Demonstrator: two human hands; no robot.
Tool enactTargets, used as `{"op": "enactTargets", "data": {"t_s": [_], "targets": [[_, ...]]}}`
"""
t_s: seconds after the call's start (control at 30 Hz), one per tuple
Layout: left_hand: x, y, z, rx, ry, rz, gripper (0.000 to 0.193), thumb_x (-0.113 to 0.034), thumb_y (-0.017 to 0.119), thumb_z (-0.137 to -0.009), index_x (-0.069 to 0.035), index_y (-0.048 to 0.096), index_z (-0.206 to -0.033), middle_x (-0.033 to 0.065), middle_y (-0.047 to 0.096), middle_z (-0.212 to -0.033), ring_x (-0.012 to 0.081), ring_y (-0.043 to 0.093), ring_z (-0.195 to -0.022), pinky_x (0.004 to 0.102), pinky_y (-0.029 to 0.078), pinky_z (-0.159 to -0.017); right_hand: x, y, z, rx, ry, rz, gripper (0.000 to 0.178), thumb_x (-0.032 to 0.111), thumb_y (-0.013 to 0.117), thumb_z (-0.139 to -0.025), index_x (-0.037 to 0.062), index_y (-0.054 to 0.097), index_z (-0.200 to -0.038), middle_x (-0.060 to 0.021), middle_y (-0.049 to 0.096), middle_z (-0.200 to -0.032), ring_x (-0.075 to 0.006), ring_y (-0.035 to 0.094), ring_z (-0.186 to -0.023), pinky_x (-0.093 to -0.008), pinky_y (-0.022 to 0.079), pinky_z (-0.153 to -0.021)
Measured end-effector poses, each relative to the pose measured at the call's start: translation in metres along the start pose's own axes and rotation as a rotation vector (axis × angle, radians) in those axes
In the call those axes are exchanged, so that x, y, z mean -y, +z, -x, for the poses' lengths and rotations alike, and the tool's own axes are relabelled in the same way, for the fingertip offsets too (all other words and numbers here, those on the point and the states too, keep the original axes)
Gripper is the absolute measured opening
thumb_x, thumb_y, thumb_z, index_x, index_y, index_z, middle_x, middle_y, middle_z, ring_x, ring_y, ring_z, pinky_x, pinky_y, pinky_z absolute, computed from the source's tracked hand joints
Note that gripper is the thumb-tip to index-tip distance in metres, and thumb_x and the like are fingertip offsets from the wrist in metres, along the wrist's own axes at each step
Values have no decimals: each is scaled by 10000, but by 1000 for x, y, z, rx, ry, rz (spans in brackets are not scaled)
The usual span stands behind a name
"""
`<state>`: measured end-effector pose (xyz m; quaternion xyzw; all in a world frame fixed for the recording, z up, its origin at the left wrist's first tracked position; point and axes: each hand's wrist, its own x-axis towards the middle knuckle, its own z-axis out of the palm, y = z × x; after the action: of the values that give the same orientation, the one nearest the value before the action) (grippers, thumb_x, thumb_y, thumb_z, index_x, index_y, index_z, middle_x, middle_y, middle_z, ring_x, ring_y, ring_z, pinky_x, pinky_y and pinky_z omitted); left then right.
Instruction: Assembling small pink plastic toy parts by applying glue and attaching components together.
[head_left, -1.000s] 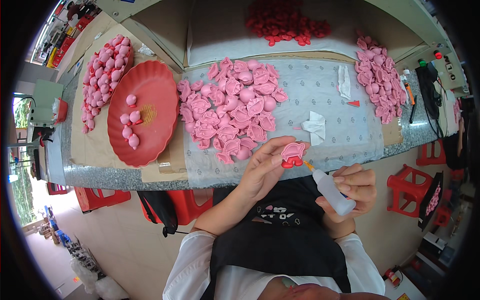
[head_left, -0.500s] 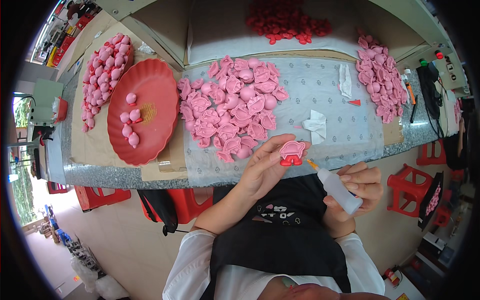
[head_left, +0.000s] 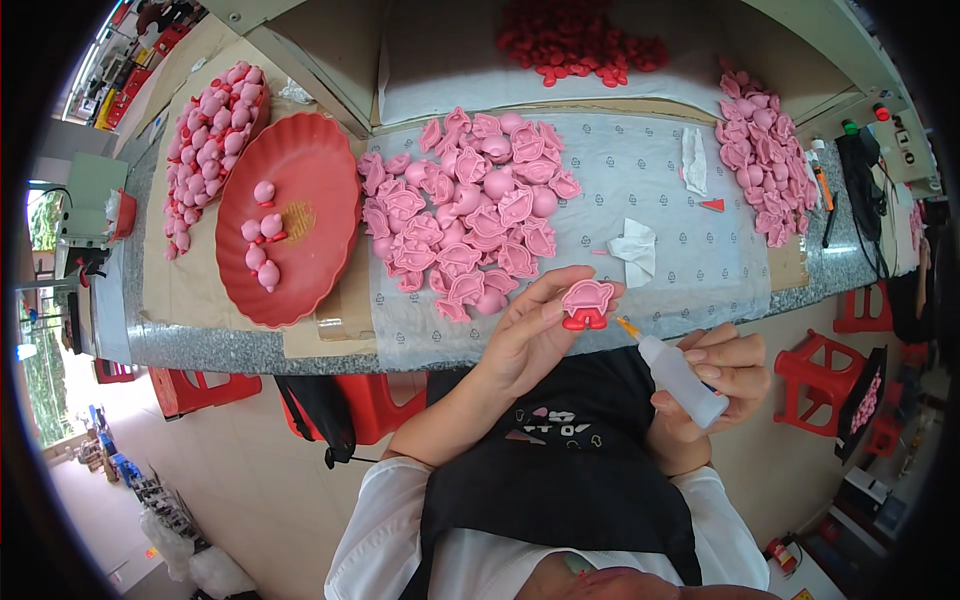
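Between the fingers and thumb of my left hand [head_left: 535,335] is a small pink figurine [head_left: 587,301] with a red base of two feet. My right hand [head_left: 722,375] is wrapped round a whitish squeeze bottle [head_left: 682,382], tilted so that its thin orange nozzle [head_left: 629,328] points toward the figurine's feet. A small gap shows between the nozzle tip and the red part. Beyond my left hand lies a spread pile of pink figurine parts [head_left: 470,205], some with hollow or ridged sides, others rounded.
On the left stands a red scalloped tray [head_left: 335,270] with a few pink-and-red pieces, beside a heap of similar pieces [head_left: 205,150]. Red parts [head_left: 585,50] lie at the back. More pink parts [head_left: 765,165] are piled right. Crumpled tissue [head_left: 634,252] lies on the sheet [head_left: 600,170].
Both hands keep nearly the same pose, with the figurine and bottle still in them. The whole view has shifted very slightly.
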<state>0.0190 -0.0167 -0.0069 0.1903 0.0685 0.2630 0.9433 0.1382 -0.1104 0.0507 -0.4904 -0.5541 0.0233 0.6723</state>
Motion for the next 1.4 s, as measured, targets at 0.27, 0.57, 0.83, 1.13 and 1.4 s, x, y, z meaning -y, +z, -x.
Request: {"op": "enactTargets", "data": {"t_s": [0.27,0.57,0.83,1.13,1.4], "targets": [[0,-1,0,-12,-3,13,382,-208,514,-758,-87,436,-1111,195,462,-1093,273,448,-999,362,294,-894,2,-3,0,38,12,2,460,73,765,-508,67,452,-845,-73,449,-813,-139,465,-594,-216,425,-498],[-3,1,2,-9,0,4,394,-218,519,-752,-88,432,-1114,192,463,-1092,273,447,-999,359,298,-889,4,-3,0,69,18,-1,474,69,766,-505,68,453,-861,-71,451,-815,-138,465,-595,-216,422,-505],[-2,3,4,2,3,0,385,-207,511,-757,-88,431,-1115,195,461,-1092,271,445,-1002,362,297,-891,8,4,1,-90,2,-64,398,146,751,-538,63,442,-775,-54,441,-720,-114,431,-538,-201,390,-447],[-1,3,5,13,28,-19,379,-190,496,-767,-84,422,-1123,199,457,-1093,264,445,-1005,376,302,-892,11,6,3,63,-5,-43,408,130,752,-540,62,432,-785,-69,451,-742,-122,432,-540,-209,396,-457],[-2,1,5,13,29,-4,382,-186,497,-765,-71,420,-1122,206,455,-1095,267,451,-1002,380,305,-890,10,5,1,75,-13,-49,409,130,753,-539,61,434,-786,-73,455,-739,-129,437,-543,-219,408,-456]]}}
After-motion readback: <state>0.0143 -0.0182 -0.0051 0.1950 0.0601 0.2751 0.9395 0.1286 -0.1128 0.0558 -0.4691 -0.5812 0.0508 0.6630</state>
